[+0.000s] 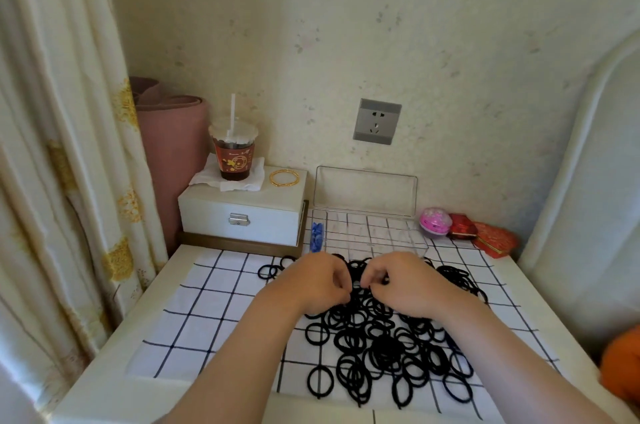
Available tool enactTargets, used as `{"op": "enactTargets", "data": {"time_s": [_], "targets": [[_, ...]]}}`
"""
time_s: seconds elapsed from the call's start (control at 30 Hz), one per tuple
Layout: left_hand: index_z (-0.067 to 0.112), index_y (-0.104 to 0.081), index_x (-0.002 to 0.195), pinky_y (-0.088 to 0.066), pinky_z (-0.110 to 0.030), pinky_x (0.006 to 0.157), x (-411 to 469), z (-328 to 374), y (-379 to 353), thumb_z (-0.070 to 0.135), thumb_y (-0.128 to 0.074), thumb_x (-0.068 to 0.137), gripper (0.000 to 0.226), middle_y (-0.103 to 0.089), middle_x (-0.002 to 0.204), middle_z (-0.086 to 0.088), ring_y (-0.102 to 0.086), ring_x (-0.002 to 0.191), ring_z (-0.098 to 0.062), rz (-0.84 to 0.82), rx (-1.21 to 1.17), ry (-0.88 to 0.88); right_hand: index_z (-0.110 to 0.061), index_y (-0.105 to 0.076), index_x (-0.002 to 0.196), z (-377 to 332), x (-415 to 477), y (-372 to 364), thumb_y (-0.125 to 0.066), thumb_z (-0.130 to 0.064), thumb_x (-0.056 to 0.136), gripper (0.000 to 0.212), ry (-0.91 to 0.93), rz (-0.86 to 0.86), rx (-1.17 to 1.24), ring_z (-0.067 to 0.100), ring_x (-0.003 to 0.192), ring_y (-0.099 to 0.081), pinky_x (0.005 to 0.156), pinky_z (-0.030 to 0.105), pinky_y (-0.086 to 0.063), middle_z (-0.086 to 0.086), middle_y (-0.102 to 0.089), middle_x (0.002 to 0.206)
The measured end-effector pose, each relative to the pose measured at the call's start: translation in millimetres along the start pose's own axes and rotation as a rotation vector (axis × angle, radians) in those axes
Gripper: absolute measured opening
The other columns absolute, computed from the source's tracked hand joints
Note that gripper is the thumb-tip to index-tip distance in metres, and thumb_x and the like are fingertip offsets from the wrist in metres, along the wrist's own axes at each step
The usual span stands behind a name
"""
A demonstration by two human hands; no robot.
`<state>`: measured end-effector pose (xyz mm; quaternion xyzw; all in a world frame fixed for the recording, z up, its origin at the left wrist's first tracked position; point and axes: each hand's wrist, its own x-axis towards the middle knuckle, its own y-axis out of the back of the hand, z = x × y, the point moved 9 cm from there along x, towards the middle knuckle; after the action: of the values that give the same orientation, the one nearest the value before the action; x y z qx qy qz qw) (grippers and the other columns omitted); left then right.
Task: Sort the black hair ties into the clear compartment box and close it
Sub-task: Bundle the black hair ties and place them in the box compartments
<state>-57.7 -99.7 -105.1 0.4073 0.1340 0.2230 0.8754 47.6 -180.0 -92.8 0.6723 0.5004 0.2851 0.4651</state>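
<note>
ties [384, 347] heaped nearest me on the cloth [207, 312]. i've got my left hand [313, 285] and right hand [403, 283] curled, pinching ties at the far edge, likely to separate them. beyond, the box [367, 233] sits open, ready.

Both hands over the black hair ties [381, 344] heaped on the checked cloth [207, 316], left hand [313, 285] and right hand [403, 285] with fingers curled down into the pile's far edge, clear compartment box [367, 233] just behind with lid up, blue bits in its leftmost compartment.
</note>
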Motion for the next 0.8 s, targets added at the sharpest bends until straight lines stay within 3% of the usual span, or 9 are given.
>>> {"op": "enactTargets", "data": {"time_s": [0.1,0.23,0.33,0.5,0.67,0.8], "targets": [[0.03,-0.072,0.097,-0.048,-0.02,0.071,-17.2,11.3,-24.9,0.033,-0.078,0.078,0.02,-0.066,0.093,0.012,-0.061,0.083,-0.004,-0.174,-0.032,-0.022,-0.038,-0.073,0.09,12.0,-25.9,-15.6,-0.061,-0.02,0.079,0.024,-0.044,-0.153,0.032,-0.003,0.065,-0.061,0.063,0.016,-0.049,-0.014,-0.07,0.088],[0.033,-0.07,0.106,-0.046,-0.02,0.073,-30.2,17.9,-53.5,0.036,-0.08,0.075,0.033,-0.061,0.104,0.012,-0.059,0.094,-0.008,-0.336,0.131,-0.038,-0.04,-0.071,0.101,20.9,-39.8,-32.7,-0.068,-0.028,0.073,0.03,-0.028,-0.278,-0.013,0.001,0.084,-0.061,0.073,0.021,-0.053,-0.017,-0.063,0.1],[0.033,-0.069,0.107,-0.043,-0.019,0.068,-27.3,16.9,-63.1,0.032,-0.08,0.075,0.034,-0.057,0.102,0.013,-0.057,0.092,-0.009,-0.342,0.215,-0.023,-0.04,-0.07,0.107,21.5,-38.5,-38.3,-0.074,-0.036,0.072,0.035,0.02,-0.276,-0.082,0.003,0.088,-0.06,0.076,0.025,-0.055,-0.016,-0.06,0.101],[0.032,-0.071,0.105,-0.051,-0.026,0.076,-12.2,15.5,-60.4,0.023,-0.071,0.08,0.026,-0.062,0.103,0.009,-0.061,0.094,-0.014,-0.25,0.314,0.0,-0.034,-0.075,0.106,16.1,-22.8,-39.9,-0.074,-0.037,0.077,0.029,0.107,-0.245,-0.207,0.01,0.091,-0.06,0.078,0.029,-0.053,-0.009,-0.064,0.098],[0.032,-0.068,0.112,-0.049,-0.024,0.078,5.1,8.2,-49.2,0.02,-0.067,0.084,0.03,-0.061,0.107,0.008,-0.06,0.097,-0.014,-0.174,0.347,0.044,-0.025,-0.073,0.083,23.7,-11.5,-40.9,-0.072,-0.04,0.076,0.016,0.086,-0.277,-0.252,0.013,0.083,-0.064,0.07,0.03,-0.053,-0.008,-0.069,0.089],[0.033,-0.063,0.117,-0.052,-0.026,0.083,15.0,6.3,-42.7,0.021,-0.069,0.081,0.038,-0.06,0.106,0.01,-0.059,0.095,-0.011,-0.166,0.301,0.056,-0.02,-0.072,0.08,32.9,-0.2,-32.7,-0.072,-0.04,0.077,0.02,0.072,-0.239,-0.157,0.017,0.081,-0.066,0.075,0.036,-0.056,-0.003,-0.071,0.085]]}}
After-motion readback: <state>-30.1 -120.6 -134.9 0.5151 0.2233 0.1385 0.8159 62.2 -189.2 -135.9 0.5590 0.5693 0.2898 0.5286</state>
